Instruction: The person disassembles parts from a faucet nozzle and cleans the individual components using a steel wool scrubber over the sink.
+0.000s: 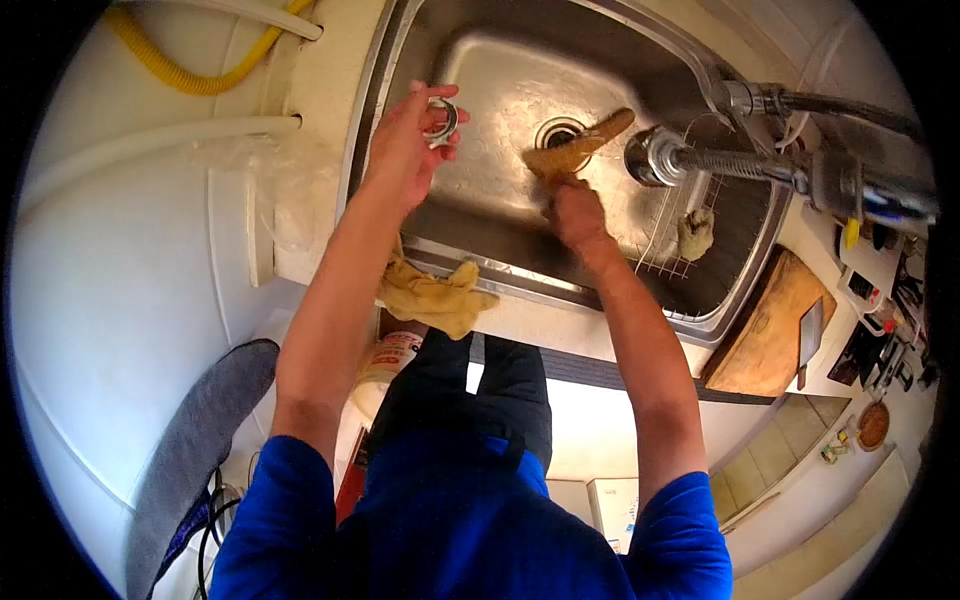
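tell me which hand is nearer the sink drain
Right. The right hand is just on the near side of the sink drain; the left hand is farther off, to the drain's left.

The shirt [480,535] is vivid blue, its short sleeves [680,535] ending well short of the left hand [410,145] and right hand [578,212], both bare like the forearms [645,345]. Below the hands, the trousers [425,390] are dark, close to black.

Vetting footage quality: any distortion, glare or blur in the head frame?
Head view: strong fisheye curvature, corners black. Head view: glare on the sink metal. Head view: right hand looks soft, perhaps motion blur; left hand looks sharper.
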### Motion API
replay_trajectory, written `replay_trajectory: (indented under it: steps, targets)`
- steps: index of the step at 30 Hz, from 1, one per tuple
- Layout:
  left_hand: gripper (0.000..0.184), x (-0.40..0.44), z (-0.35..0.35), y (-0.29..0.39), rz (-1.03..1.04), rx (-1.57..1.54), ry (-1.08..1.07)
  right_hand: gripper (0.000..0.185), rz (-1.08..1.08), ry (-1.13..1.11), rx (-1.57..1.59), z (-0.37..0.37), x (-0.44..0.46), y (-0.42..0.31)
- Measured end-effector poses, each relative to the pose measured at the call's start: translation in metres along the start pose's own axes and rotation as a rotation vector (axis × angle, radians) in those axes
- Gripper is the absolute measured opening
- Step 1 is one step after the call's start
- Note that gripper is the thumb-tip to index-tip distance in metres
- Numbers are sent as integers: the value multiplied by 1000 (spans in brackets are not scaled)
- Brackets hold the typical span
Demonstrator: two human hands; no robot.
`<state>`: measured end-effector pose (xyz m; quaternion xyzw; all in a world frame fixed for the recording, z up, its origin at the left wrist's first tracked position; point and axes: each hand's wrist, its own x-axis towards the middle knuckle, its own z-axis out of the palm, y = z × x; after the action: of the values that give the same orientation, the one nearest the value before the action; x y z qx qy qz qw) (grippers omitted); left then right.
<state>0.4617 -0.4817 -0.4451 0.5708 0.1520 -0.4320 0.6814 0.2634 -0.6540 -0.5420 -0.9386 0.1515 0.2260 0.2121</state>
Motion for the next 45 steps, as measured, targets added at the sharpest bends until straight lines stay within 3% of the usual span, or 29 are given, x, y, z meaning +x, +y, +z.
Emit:
replay_trajectory:
  steps: [1,4,6,7,9,11,13,17,19,23,26,27,29,30,32,34,37,38,42,44,45]
  targets:
    - [42,-9,-1,2,21,-5,0,33,-123,62,173,6,8,-5]
    - [41,-13,-12,-13,14,-9,65,27,-122,-92,325,15,53,-35]
    - [38,-18,-18,-18,-36,-46,109,29,-235,171,303,28,80,-54]
    - [38,-25,-21,-15,-31,-43,110,29,-238,176,305,37,93,-61]
    - [36,-40,-28,-14,25,-53,-12,38,-86,393,220,52,103,-73]
    - [35,-48,-35,-13,0,-55,-10,45,-91,353,193,58,102,-75]
    - [36,-50,-44,-15,26,-48,2,35,-94,441,200,64,103,-74]
    - [36,-50,-49,-19,35,-82,-7,32,-52,415,267,62,111,-73]
    - [28,-49,-44,-16,-8,-70,10,31,-17,242,384,61,118,-70]
    - [18,-29,-37,-26,-7,-39,37,35,-48,228,583,55,102,-66]
    - [23,9,-22,-39,29,337,156,43,35,239,872,42,77,-53]
    - [23,26,-19,-48,-11,432,180,42,72,303,795,14,55,-56]
    - [24,64,-20,-65,-47,529,204,38,68,374,1070,7,27,-44]
    - [26,84,-29,-70,-132,669,52,37,66,399,1161,3,15,-38]
    - [30,115,-42,-93,-216,812,-112,32,328,283,1600,-25,-4,-30]
    - [43,131,-44,-118,209,1462,115,28,352,329,1686,-36,-20,-29]
    - [29,123,-36,-119,160,1547,171,27,332,357,1738,-41,-32,-24]
    - [60,118,-33,-116,165,1674,189,27,314,394,1756,-41,-35,-22]
    - [58,69,15,-91,88,1758,255,27,283,440,1765,-49,-40,-17]
    - [40,54,29,-91,567,1659,171,30,262,475,1775,-53,-40,-17]
    - [40,42,42,-85,574,1661,165,33,247,498,1781,-54,-40,-16]
